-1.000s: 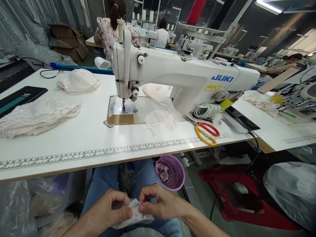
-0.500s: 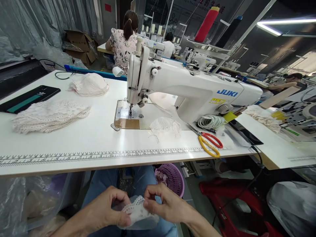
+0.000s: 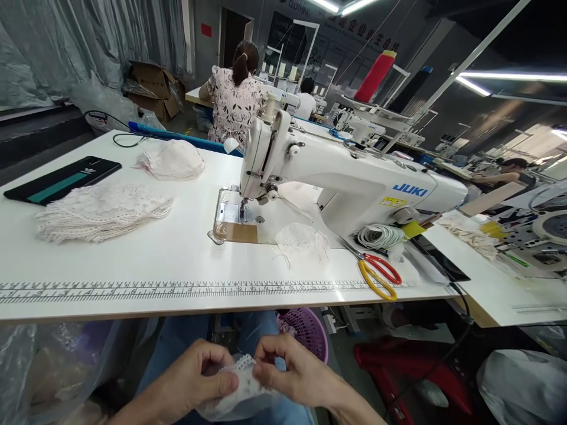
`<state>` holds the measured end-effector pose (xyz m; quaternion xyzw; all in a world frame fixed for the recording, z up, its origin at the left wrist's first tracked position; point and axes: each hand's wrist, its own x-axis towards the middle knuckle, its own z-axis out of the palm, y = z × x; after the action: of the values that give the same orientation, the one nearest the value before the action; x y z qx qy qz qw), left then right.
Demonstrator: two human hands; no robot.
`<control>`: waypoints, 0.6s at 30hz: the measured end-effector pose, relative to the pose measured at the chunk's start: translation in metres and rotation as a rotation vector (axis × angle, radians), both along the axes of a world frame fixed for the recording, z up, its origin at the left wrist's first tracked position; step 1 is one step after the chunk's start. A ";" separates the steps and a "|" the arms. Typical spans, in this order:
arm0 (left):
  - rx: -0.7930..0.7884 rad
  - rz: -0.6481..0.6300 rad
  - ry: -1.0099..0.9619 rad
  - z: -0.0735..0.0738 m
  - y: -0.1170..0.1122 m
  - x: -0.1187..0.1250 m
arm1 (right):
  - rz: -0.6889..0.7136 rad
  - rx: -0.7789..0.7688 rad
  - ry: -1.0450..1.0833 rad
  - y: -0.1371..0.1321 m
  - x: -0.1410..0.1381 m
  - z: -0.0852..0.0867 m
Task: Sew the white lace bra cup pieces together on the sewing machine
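A small white lace fabric piece [image 3: 250, 386] with a dotted, scalloped edge is held over my lap, below the table edge. My left hand [image 3: 195, 378] pinches its left side between thumb and fingers. At its upper right edge, my right hand [image 3: 295, 369] grips the lace with thumb and forefinger. Sheer material hangs beneath both hands. Above them on the table stands a white sewing machine [image 3: 349, 168], its needle area at the left end. One loose lace piece [image 3: 301, 239] with thread tails lies in front of the machine.
A stack of lace pieces [image 3: 104, 212], a pale fabric pile [image 3: 170, 159] and a black phone-like slab [image 3: 64, 179] lie at left. Scissors [image 3: 376, 274] rest near the printed ruler [image 3: 186, 290]. A purple basket [image 3: 312, 333] stands below. Co-workers sit beyond.
The view has tilted, so the table and machine sit slightly lower in the picture. Both hands keep hold of the lace piece, which has shifted slightly between the fingers.
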<state>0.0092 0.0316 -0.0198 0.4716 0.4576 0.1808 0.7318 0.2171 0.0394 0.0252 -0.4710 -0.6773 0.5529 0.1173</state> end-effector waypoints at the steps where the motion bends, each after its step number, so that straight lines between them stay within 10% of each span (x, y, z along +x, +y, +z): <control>1: 0.013 -0.010 -0.006 0.003 0.001 -0.001 | 0.004 0.011 0.006 0.002 -0.001 0.002; 7: 0.239 -0.054 0.256 0.066 0.030 -0.023 | -0.002 0.060 0.043 0.020 -0.019 0.032; 12: 0.440 -0.101 0.530 0.130 0.103 -0.031 | -0.055 0.289 0.001 0.071 -0.044 0.054; 18: 0.483 -0.150 0.702 0.125 0.204 -0.012 | -0.199 0.744 -0.384 0.158 -0.055 0.035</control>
<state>-0.0032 0.2360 0.1053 0.6941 0.5878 0.0574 0.4116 0.1625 0.1976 0.0606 -0.5542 -0.7912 0.1591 0.2037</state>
